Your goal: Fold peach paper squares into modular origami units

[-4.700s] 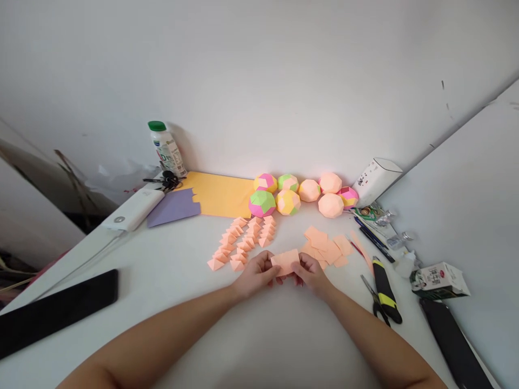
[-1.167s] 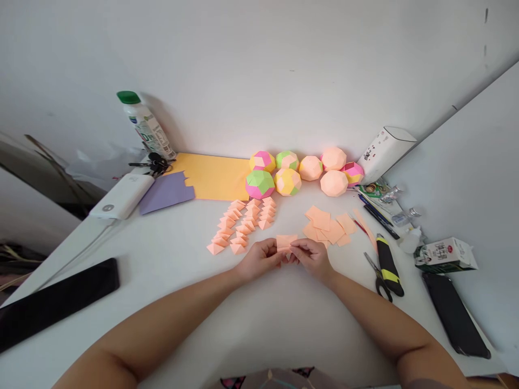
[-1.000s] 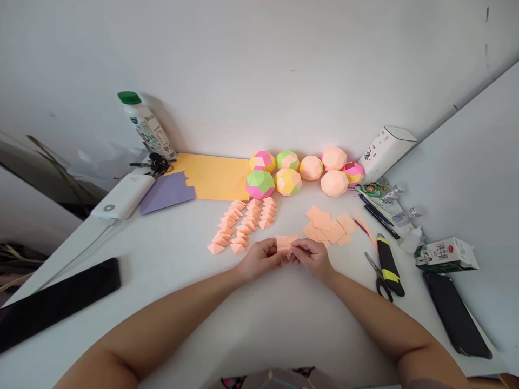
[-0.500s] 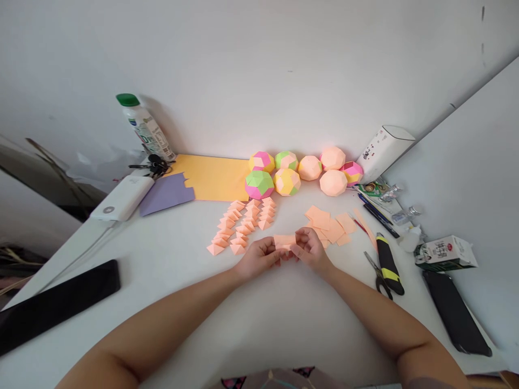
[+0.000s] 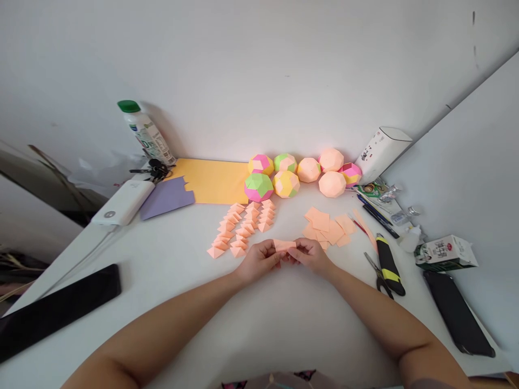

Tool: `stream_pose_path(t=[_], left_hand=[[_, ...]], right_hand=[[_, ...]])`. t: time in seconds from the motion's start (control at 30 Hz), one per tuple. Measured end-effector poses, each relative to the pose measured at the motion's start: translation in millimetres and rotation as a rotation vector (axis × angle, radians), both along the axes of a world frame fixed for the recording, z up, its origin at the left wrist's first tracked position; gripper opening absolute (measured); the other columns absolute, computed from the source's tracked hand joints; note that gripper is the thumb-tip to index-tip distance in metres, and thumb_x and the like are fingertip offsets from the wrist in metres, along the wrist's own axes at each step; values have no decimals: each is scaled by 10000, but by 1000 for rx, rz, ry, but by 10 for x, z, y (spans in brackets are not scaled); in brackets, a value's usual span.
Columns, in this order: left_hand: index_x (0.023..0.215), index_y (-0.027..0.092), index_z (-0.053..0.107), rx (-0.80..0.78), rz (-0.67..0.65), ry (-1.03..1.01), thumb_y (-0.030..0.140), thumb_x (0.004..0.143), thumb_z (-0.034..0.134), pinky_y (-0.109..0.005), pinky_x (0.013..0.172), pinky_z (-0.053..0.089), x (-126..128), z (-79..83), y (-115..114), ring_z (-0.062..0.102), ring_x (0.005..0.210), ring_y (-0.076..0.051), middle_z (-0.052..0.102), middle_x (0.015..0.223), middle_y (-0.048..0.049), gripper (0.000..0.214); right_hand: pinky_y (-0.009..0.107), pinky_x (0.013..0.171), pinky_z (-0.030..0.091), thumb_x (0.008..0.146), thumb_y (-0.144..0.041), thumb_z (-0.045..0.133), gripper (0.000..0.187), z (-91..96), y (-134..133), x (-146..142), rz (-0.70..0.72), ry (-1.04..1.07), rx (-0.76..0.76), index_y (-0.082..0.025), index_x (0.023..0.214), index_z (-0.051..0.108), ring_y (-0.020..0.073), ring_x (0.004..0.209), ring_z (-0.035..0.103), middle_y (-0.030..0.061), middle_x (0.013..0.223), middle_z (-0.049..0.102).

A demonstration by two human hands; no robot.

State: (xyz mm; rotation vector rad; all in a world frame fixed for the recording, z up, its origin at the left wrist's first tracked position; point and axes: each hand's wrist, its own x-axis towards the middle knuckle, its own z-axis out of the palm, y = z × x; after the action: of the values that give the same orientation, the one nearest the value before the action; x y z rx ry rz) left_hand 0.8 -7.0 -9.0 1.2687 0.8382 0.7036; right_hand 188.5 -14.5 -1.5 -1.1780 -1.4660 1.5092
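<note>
Paper piece, peach, flat and roughly rectangular, spans the gap between your hands above the smooth white tabletop. Your bare left hand pinches its left end, fingers curled in; your bare right hand pinches the right end likewise. Beyond your right hand lie overlapping flat peach paper pieces; beyond your left, rows of pointed, folded peach paper units.

Peach piece, centre: matt paper. Faceted balls, above it: matt paper, smooth faces. Scissors, right: metal blades. Bottle, upper left: glossy plastic. White block, left: smooth plastic. Black slab, lower left: smooth.
</note>
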Motion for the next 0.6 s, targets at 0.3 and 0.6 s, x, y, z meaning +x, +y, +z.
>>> stream_pose_path(t=[0.3,0.6], left_hand=[[814,163,579,22,25,32,443,790,586,-229,528,431,19,21,-7,597,617,-128,689,802,-38,281],[754,168,573,11,28,102,476,779,581,-209,497,404,36,73,-17,571,581,-115,644,708,-8,309]], right_hand=[[223,523,440,811,-396,588,268,21,-12,-22,-23,-39,10,-146,717,597,101,539,529,12,643,608],[220,494,411,798,-415,596,286,-10,-15,-6,-12,-28,35,-147,697,601,100,507,514,2,610,583]])
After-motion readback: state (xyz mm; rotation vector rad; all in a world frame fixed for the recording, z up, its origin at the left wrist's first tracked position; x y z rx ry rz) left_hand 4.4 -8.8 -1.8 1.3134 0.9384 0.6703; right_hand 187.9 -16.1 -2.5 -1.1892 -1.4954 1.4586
